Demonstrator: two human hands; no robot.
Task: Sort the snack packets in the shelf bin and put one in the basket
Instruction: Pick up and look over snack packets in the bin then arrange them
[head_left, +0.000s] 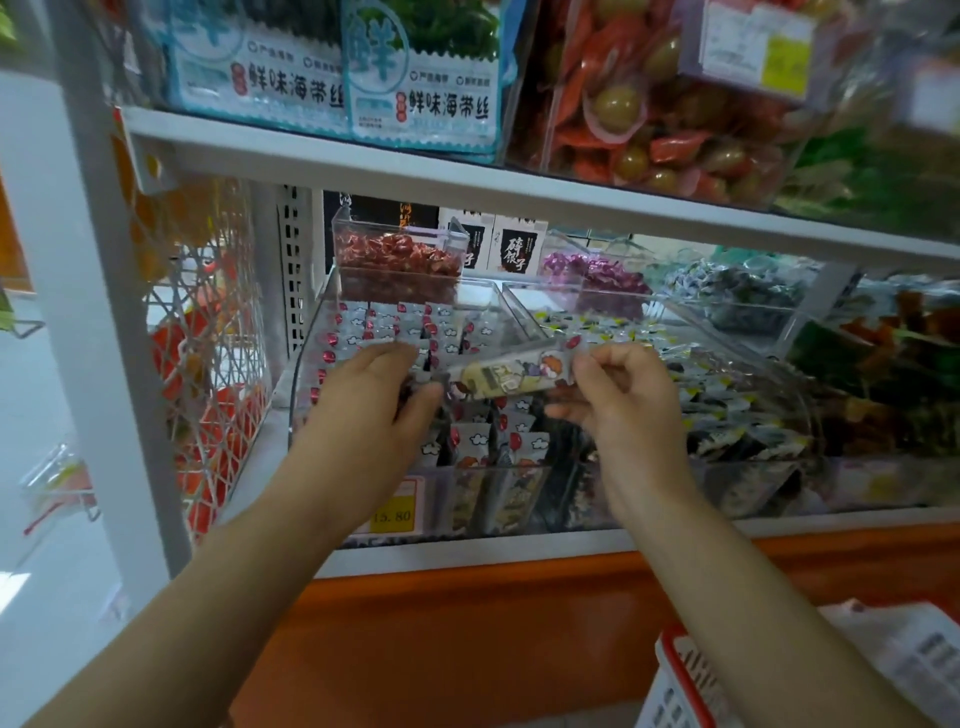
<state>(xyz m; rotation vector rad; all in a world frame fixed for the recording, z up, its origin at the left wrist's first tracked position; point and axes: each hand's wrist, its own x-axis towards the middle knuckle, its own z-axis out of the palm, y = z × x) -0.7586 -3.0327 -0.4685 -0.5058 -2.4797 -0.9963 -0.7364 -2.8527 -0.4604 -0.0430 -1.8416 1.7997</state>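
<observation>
Packet (511, 376): yellow-and-white printed strip, held in the air over the clear bin (298, 384) on the lower shelf, between both hands.
Axis: its long side runs left to right, nearly level; I read the right end as slightly higher than the left.
Left hand (374, 400): fingers curled, thumb and fingertips closed on the packet's left end.
Right hand (626, 395): thumb and forefinger pinch the right end; the other fingers are bent below it.
Basket (675, 670): red rim, white slatted wall, low right, well apart from the packet and cut off by the frame edge.
Hidden: both packet ends sit under fingers. Its print is too blurred for me to read. The forearms cover part of the bin's front wall.
</observation>
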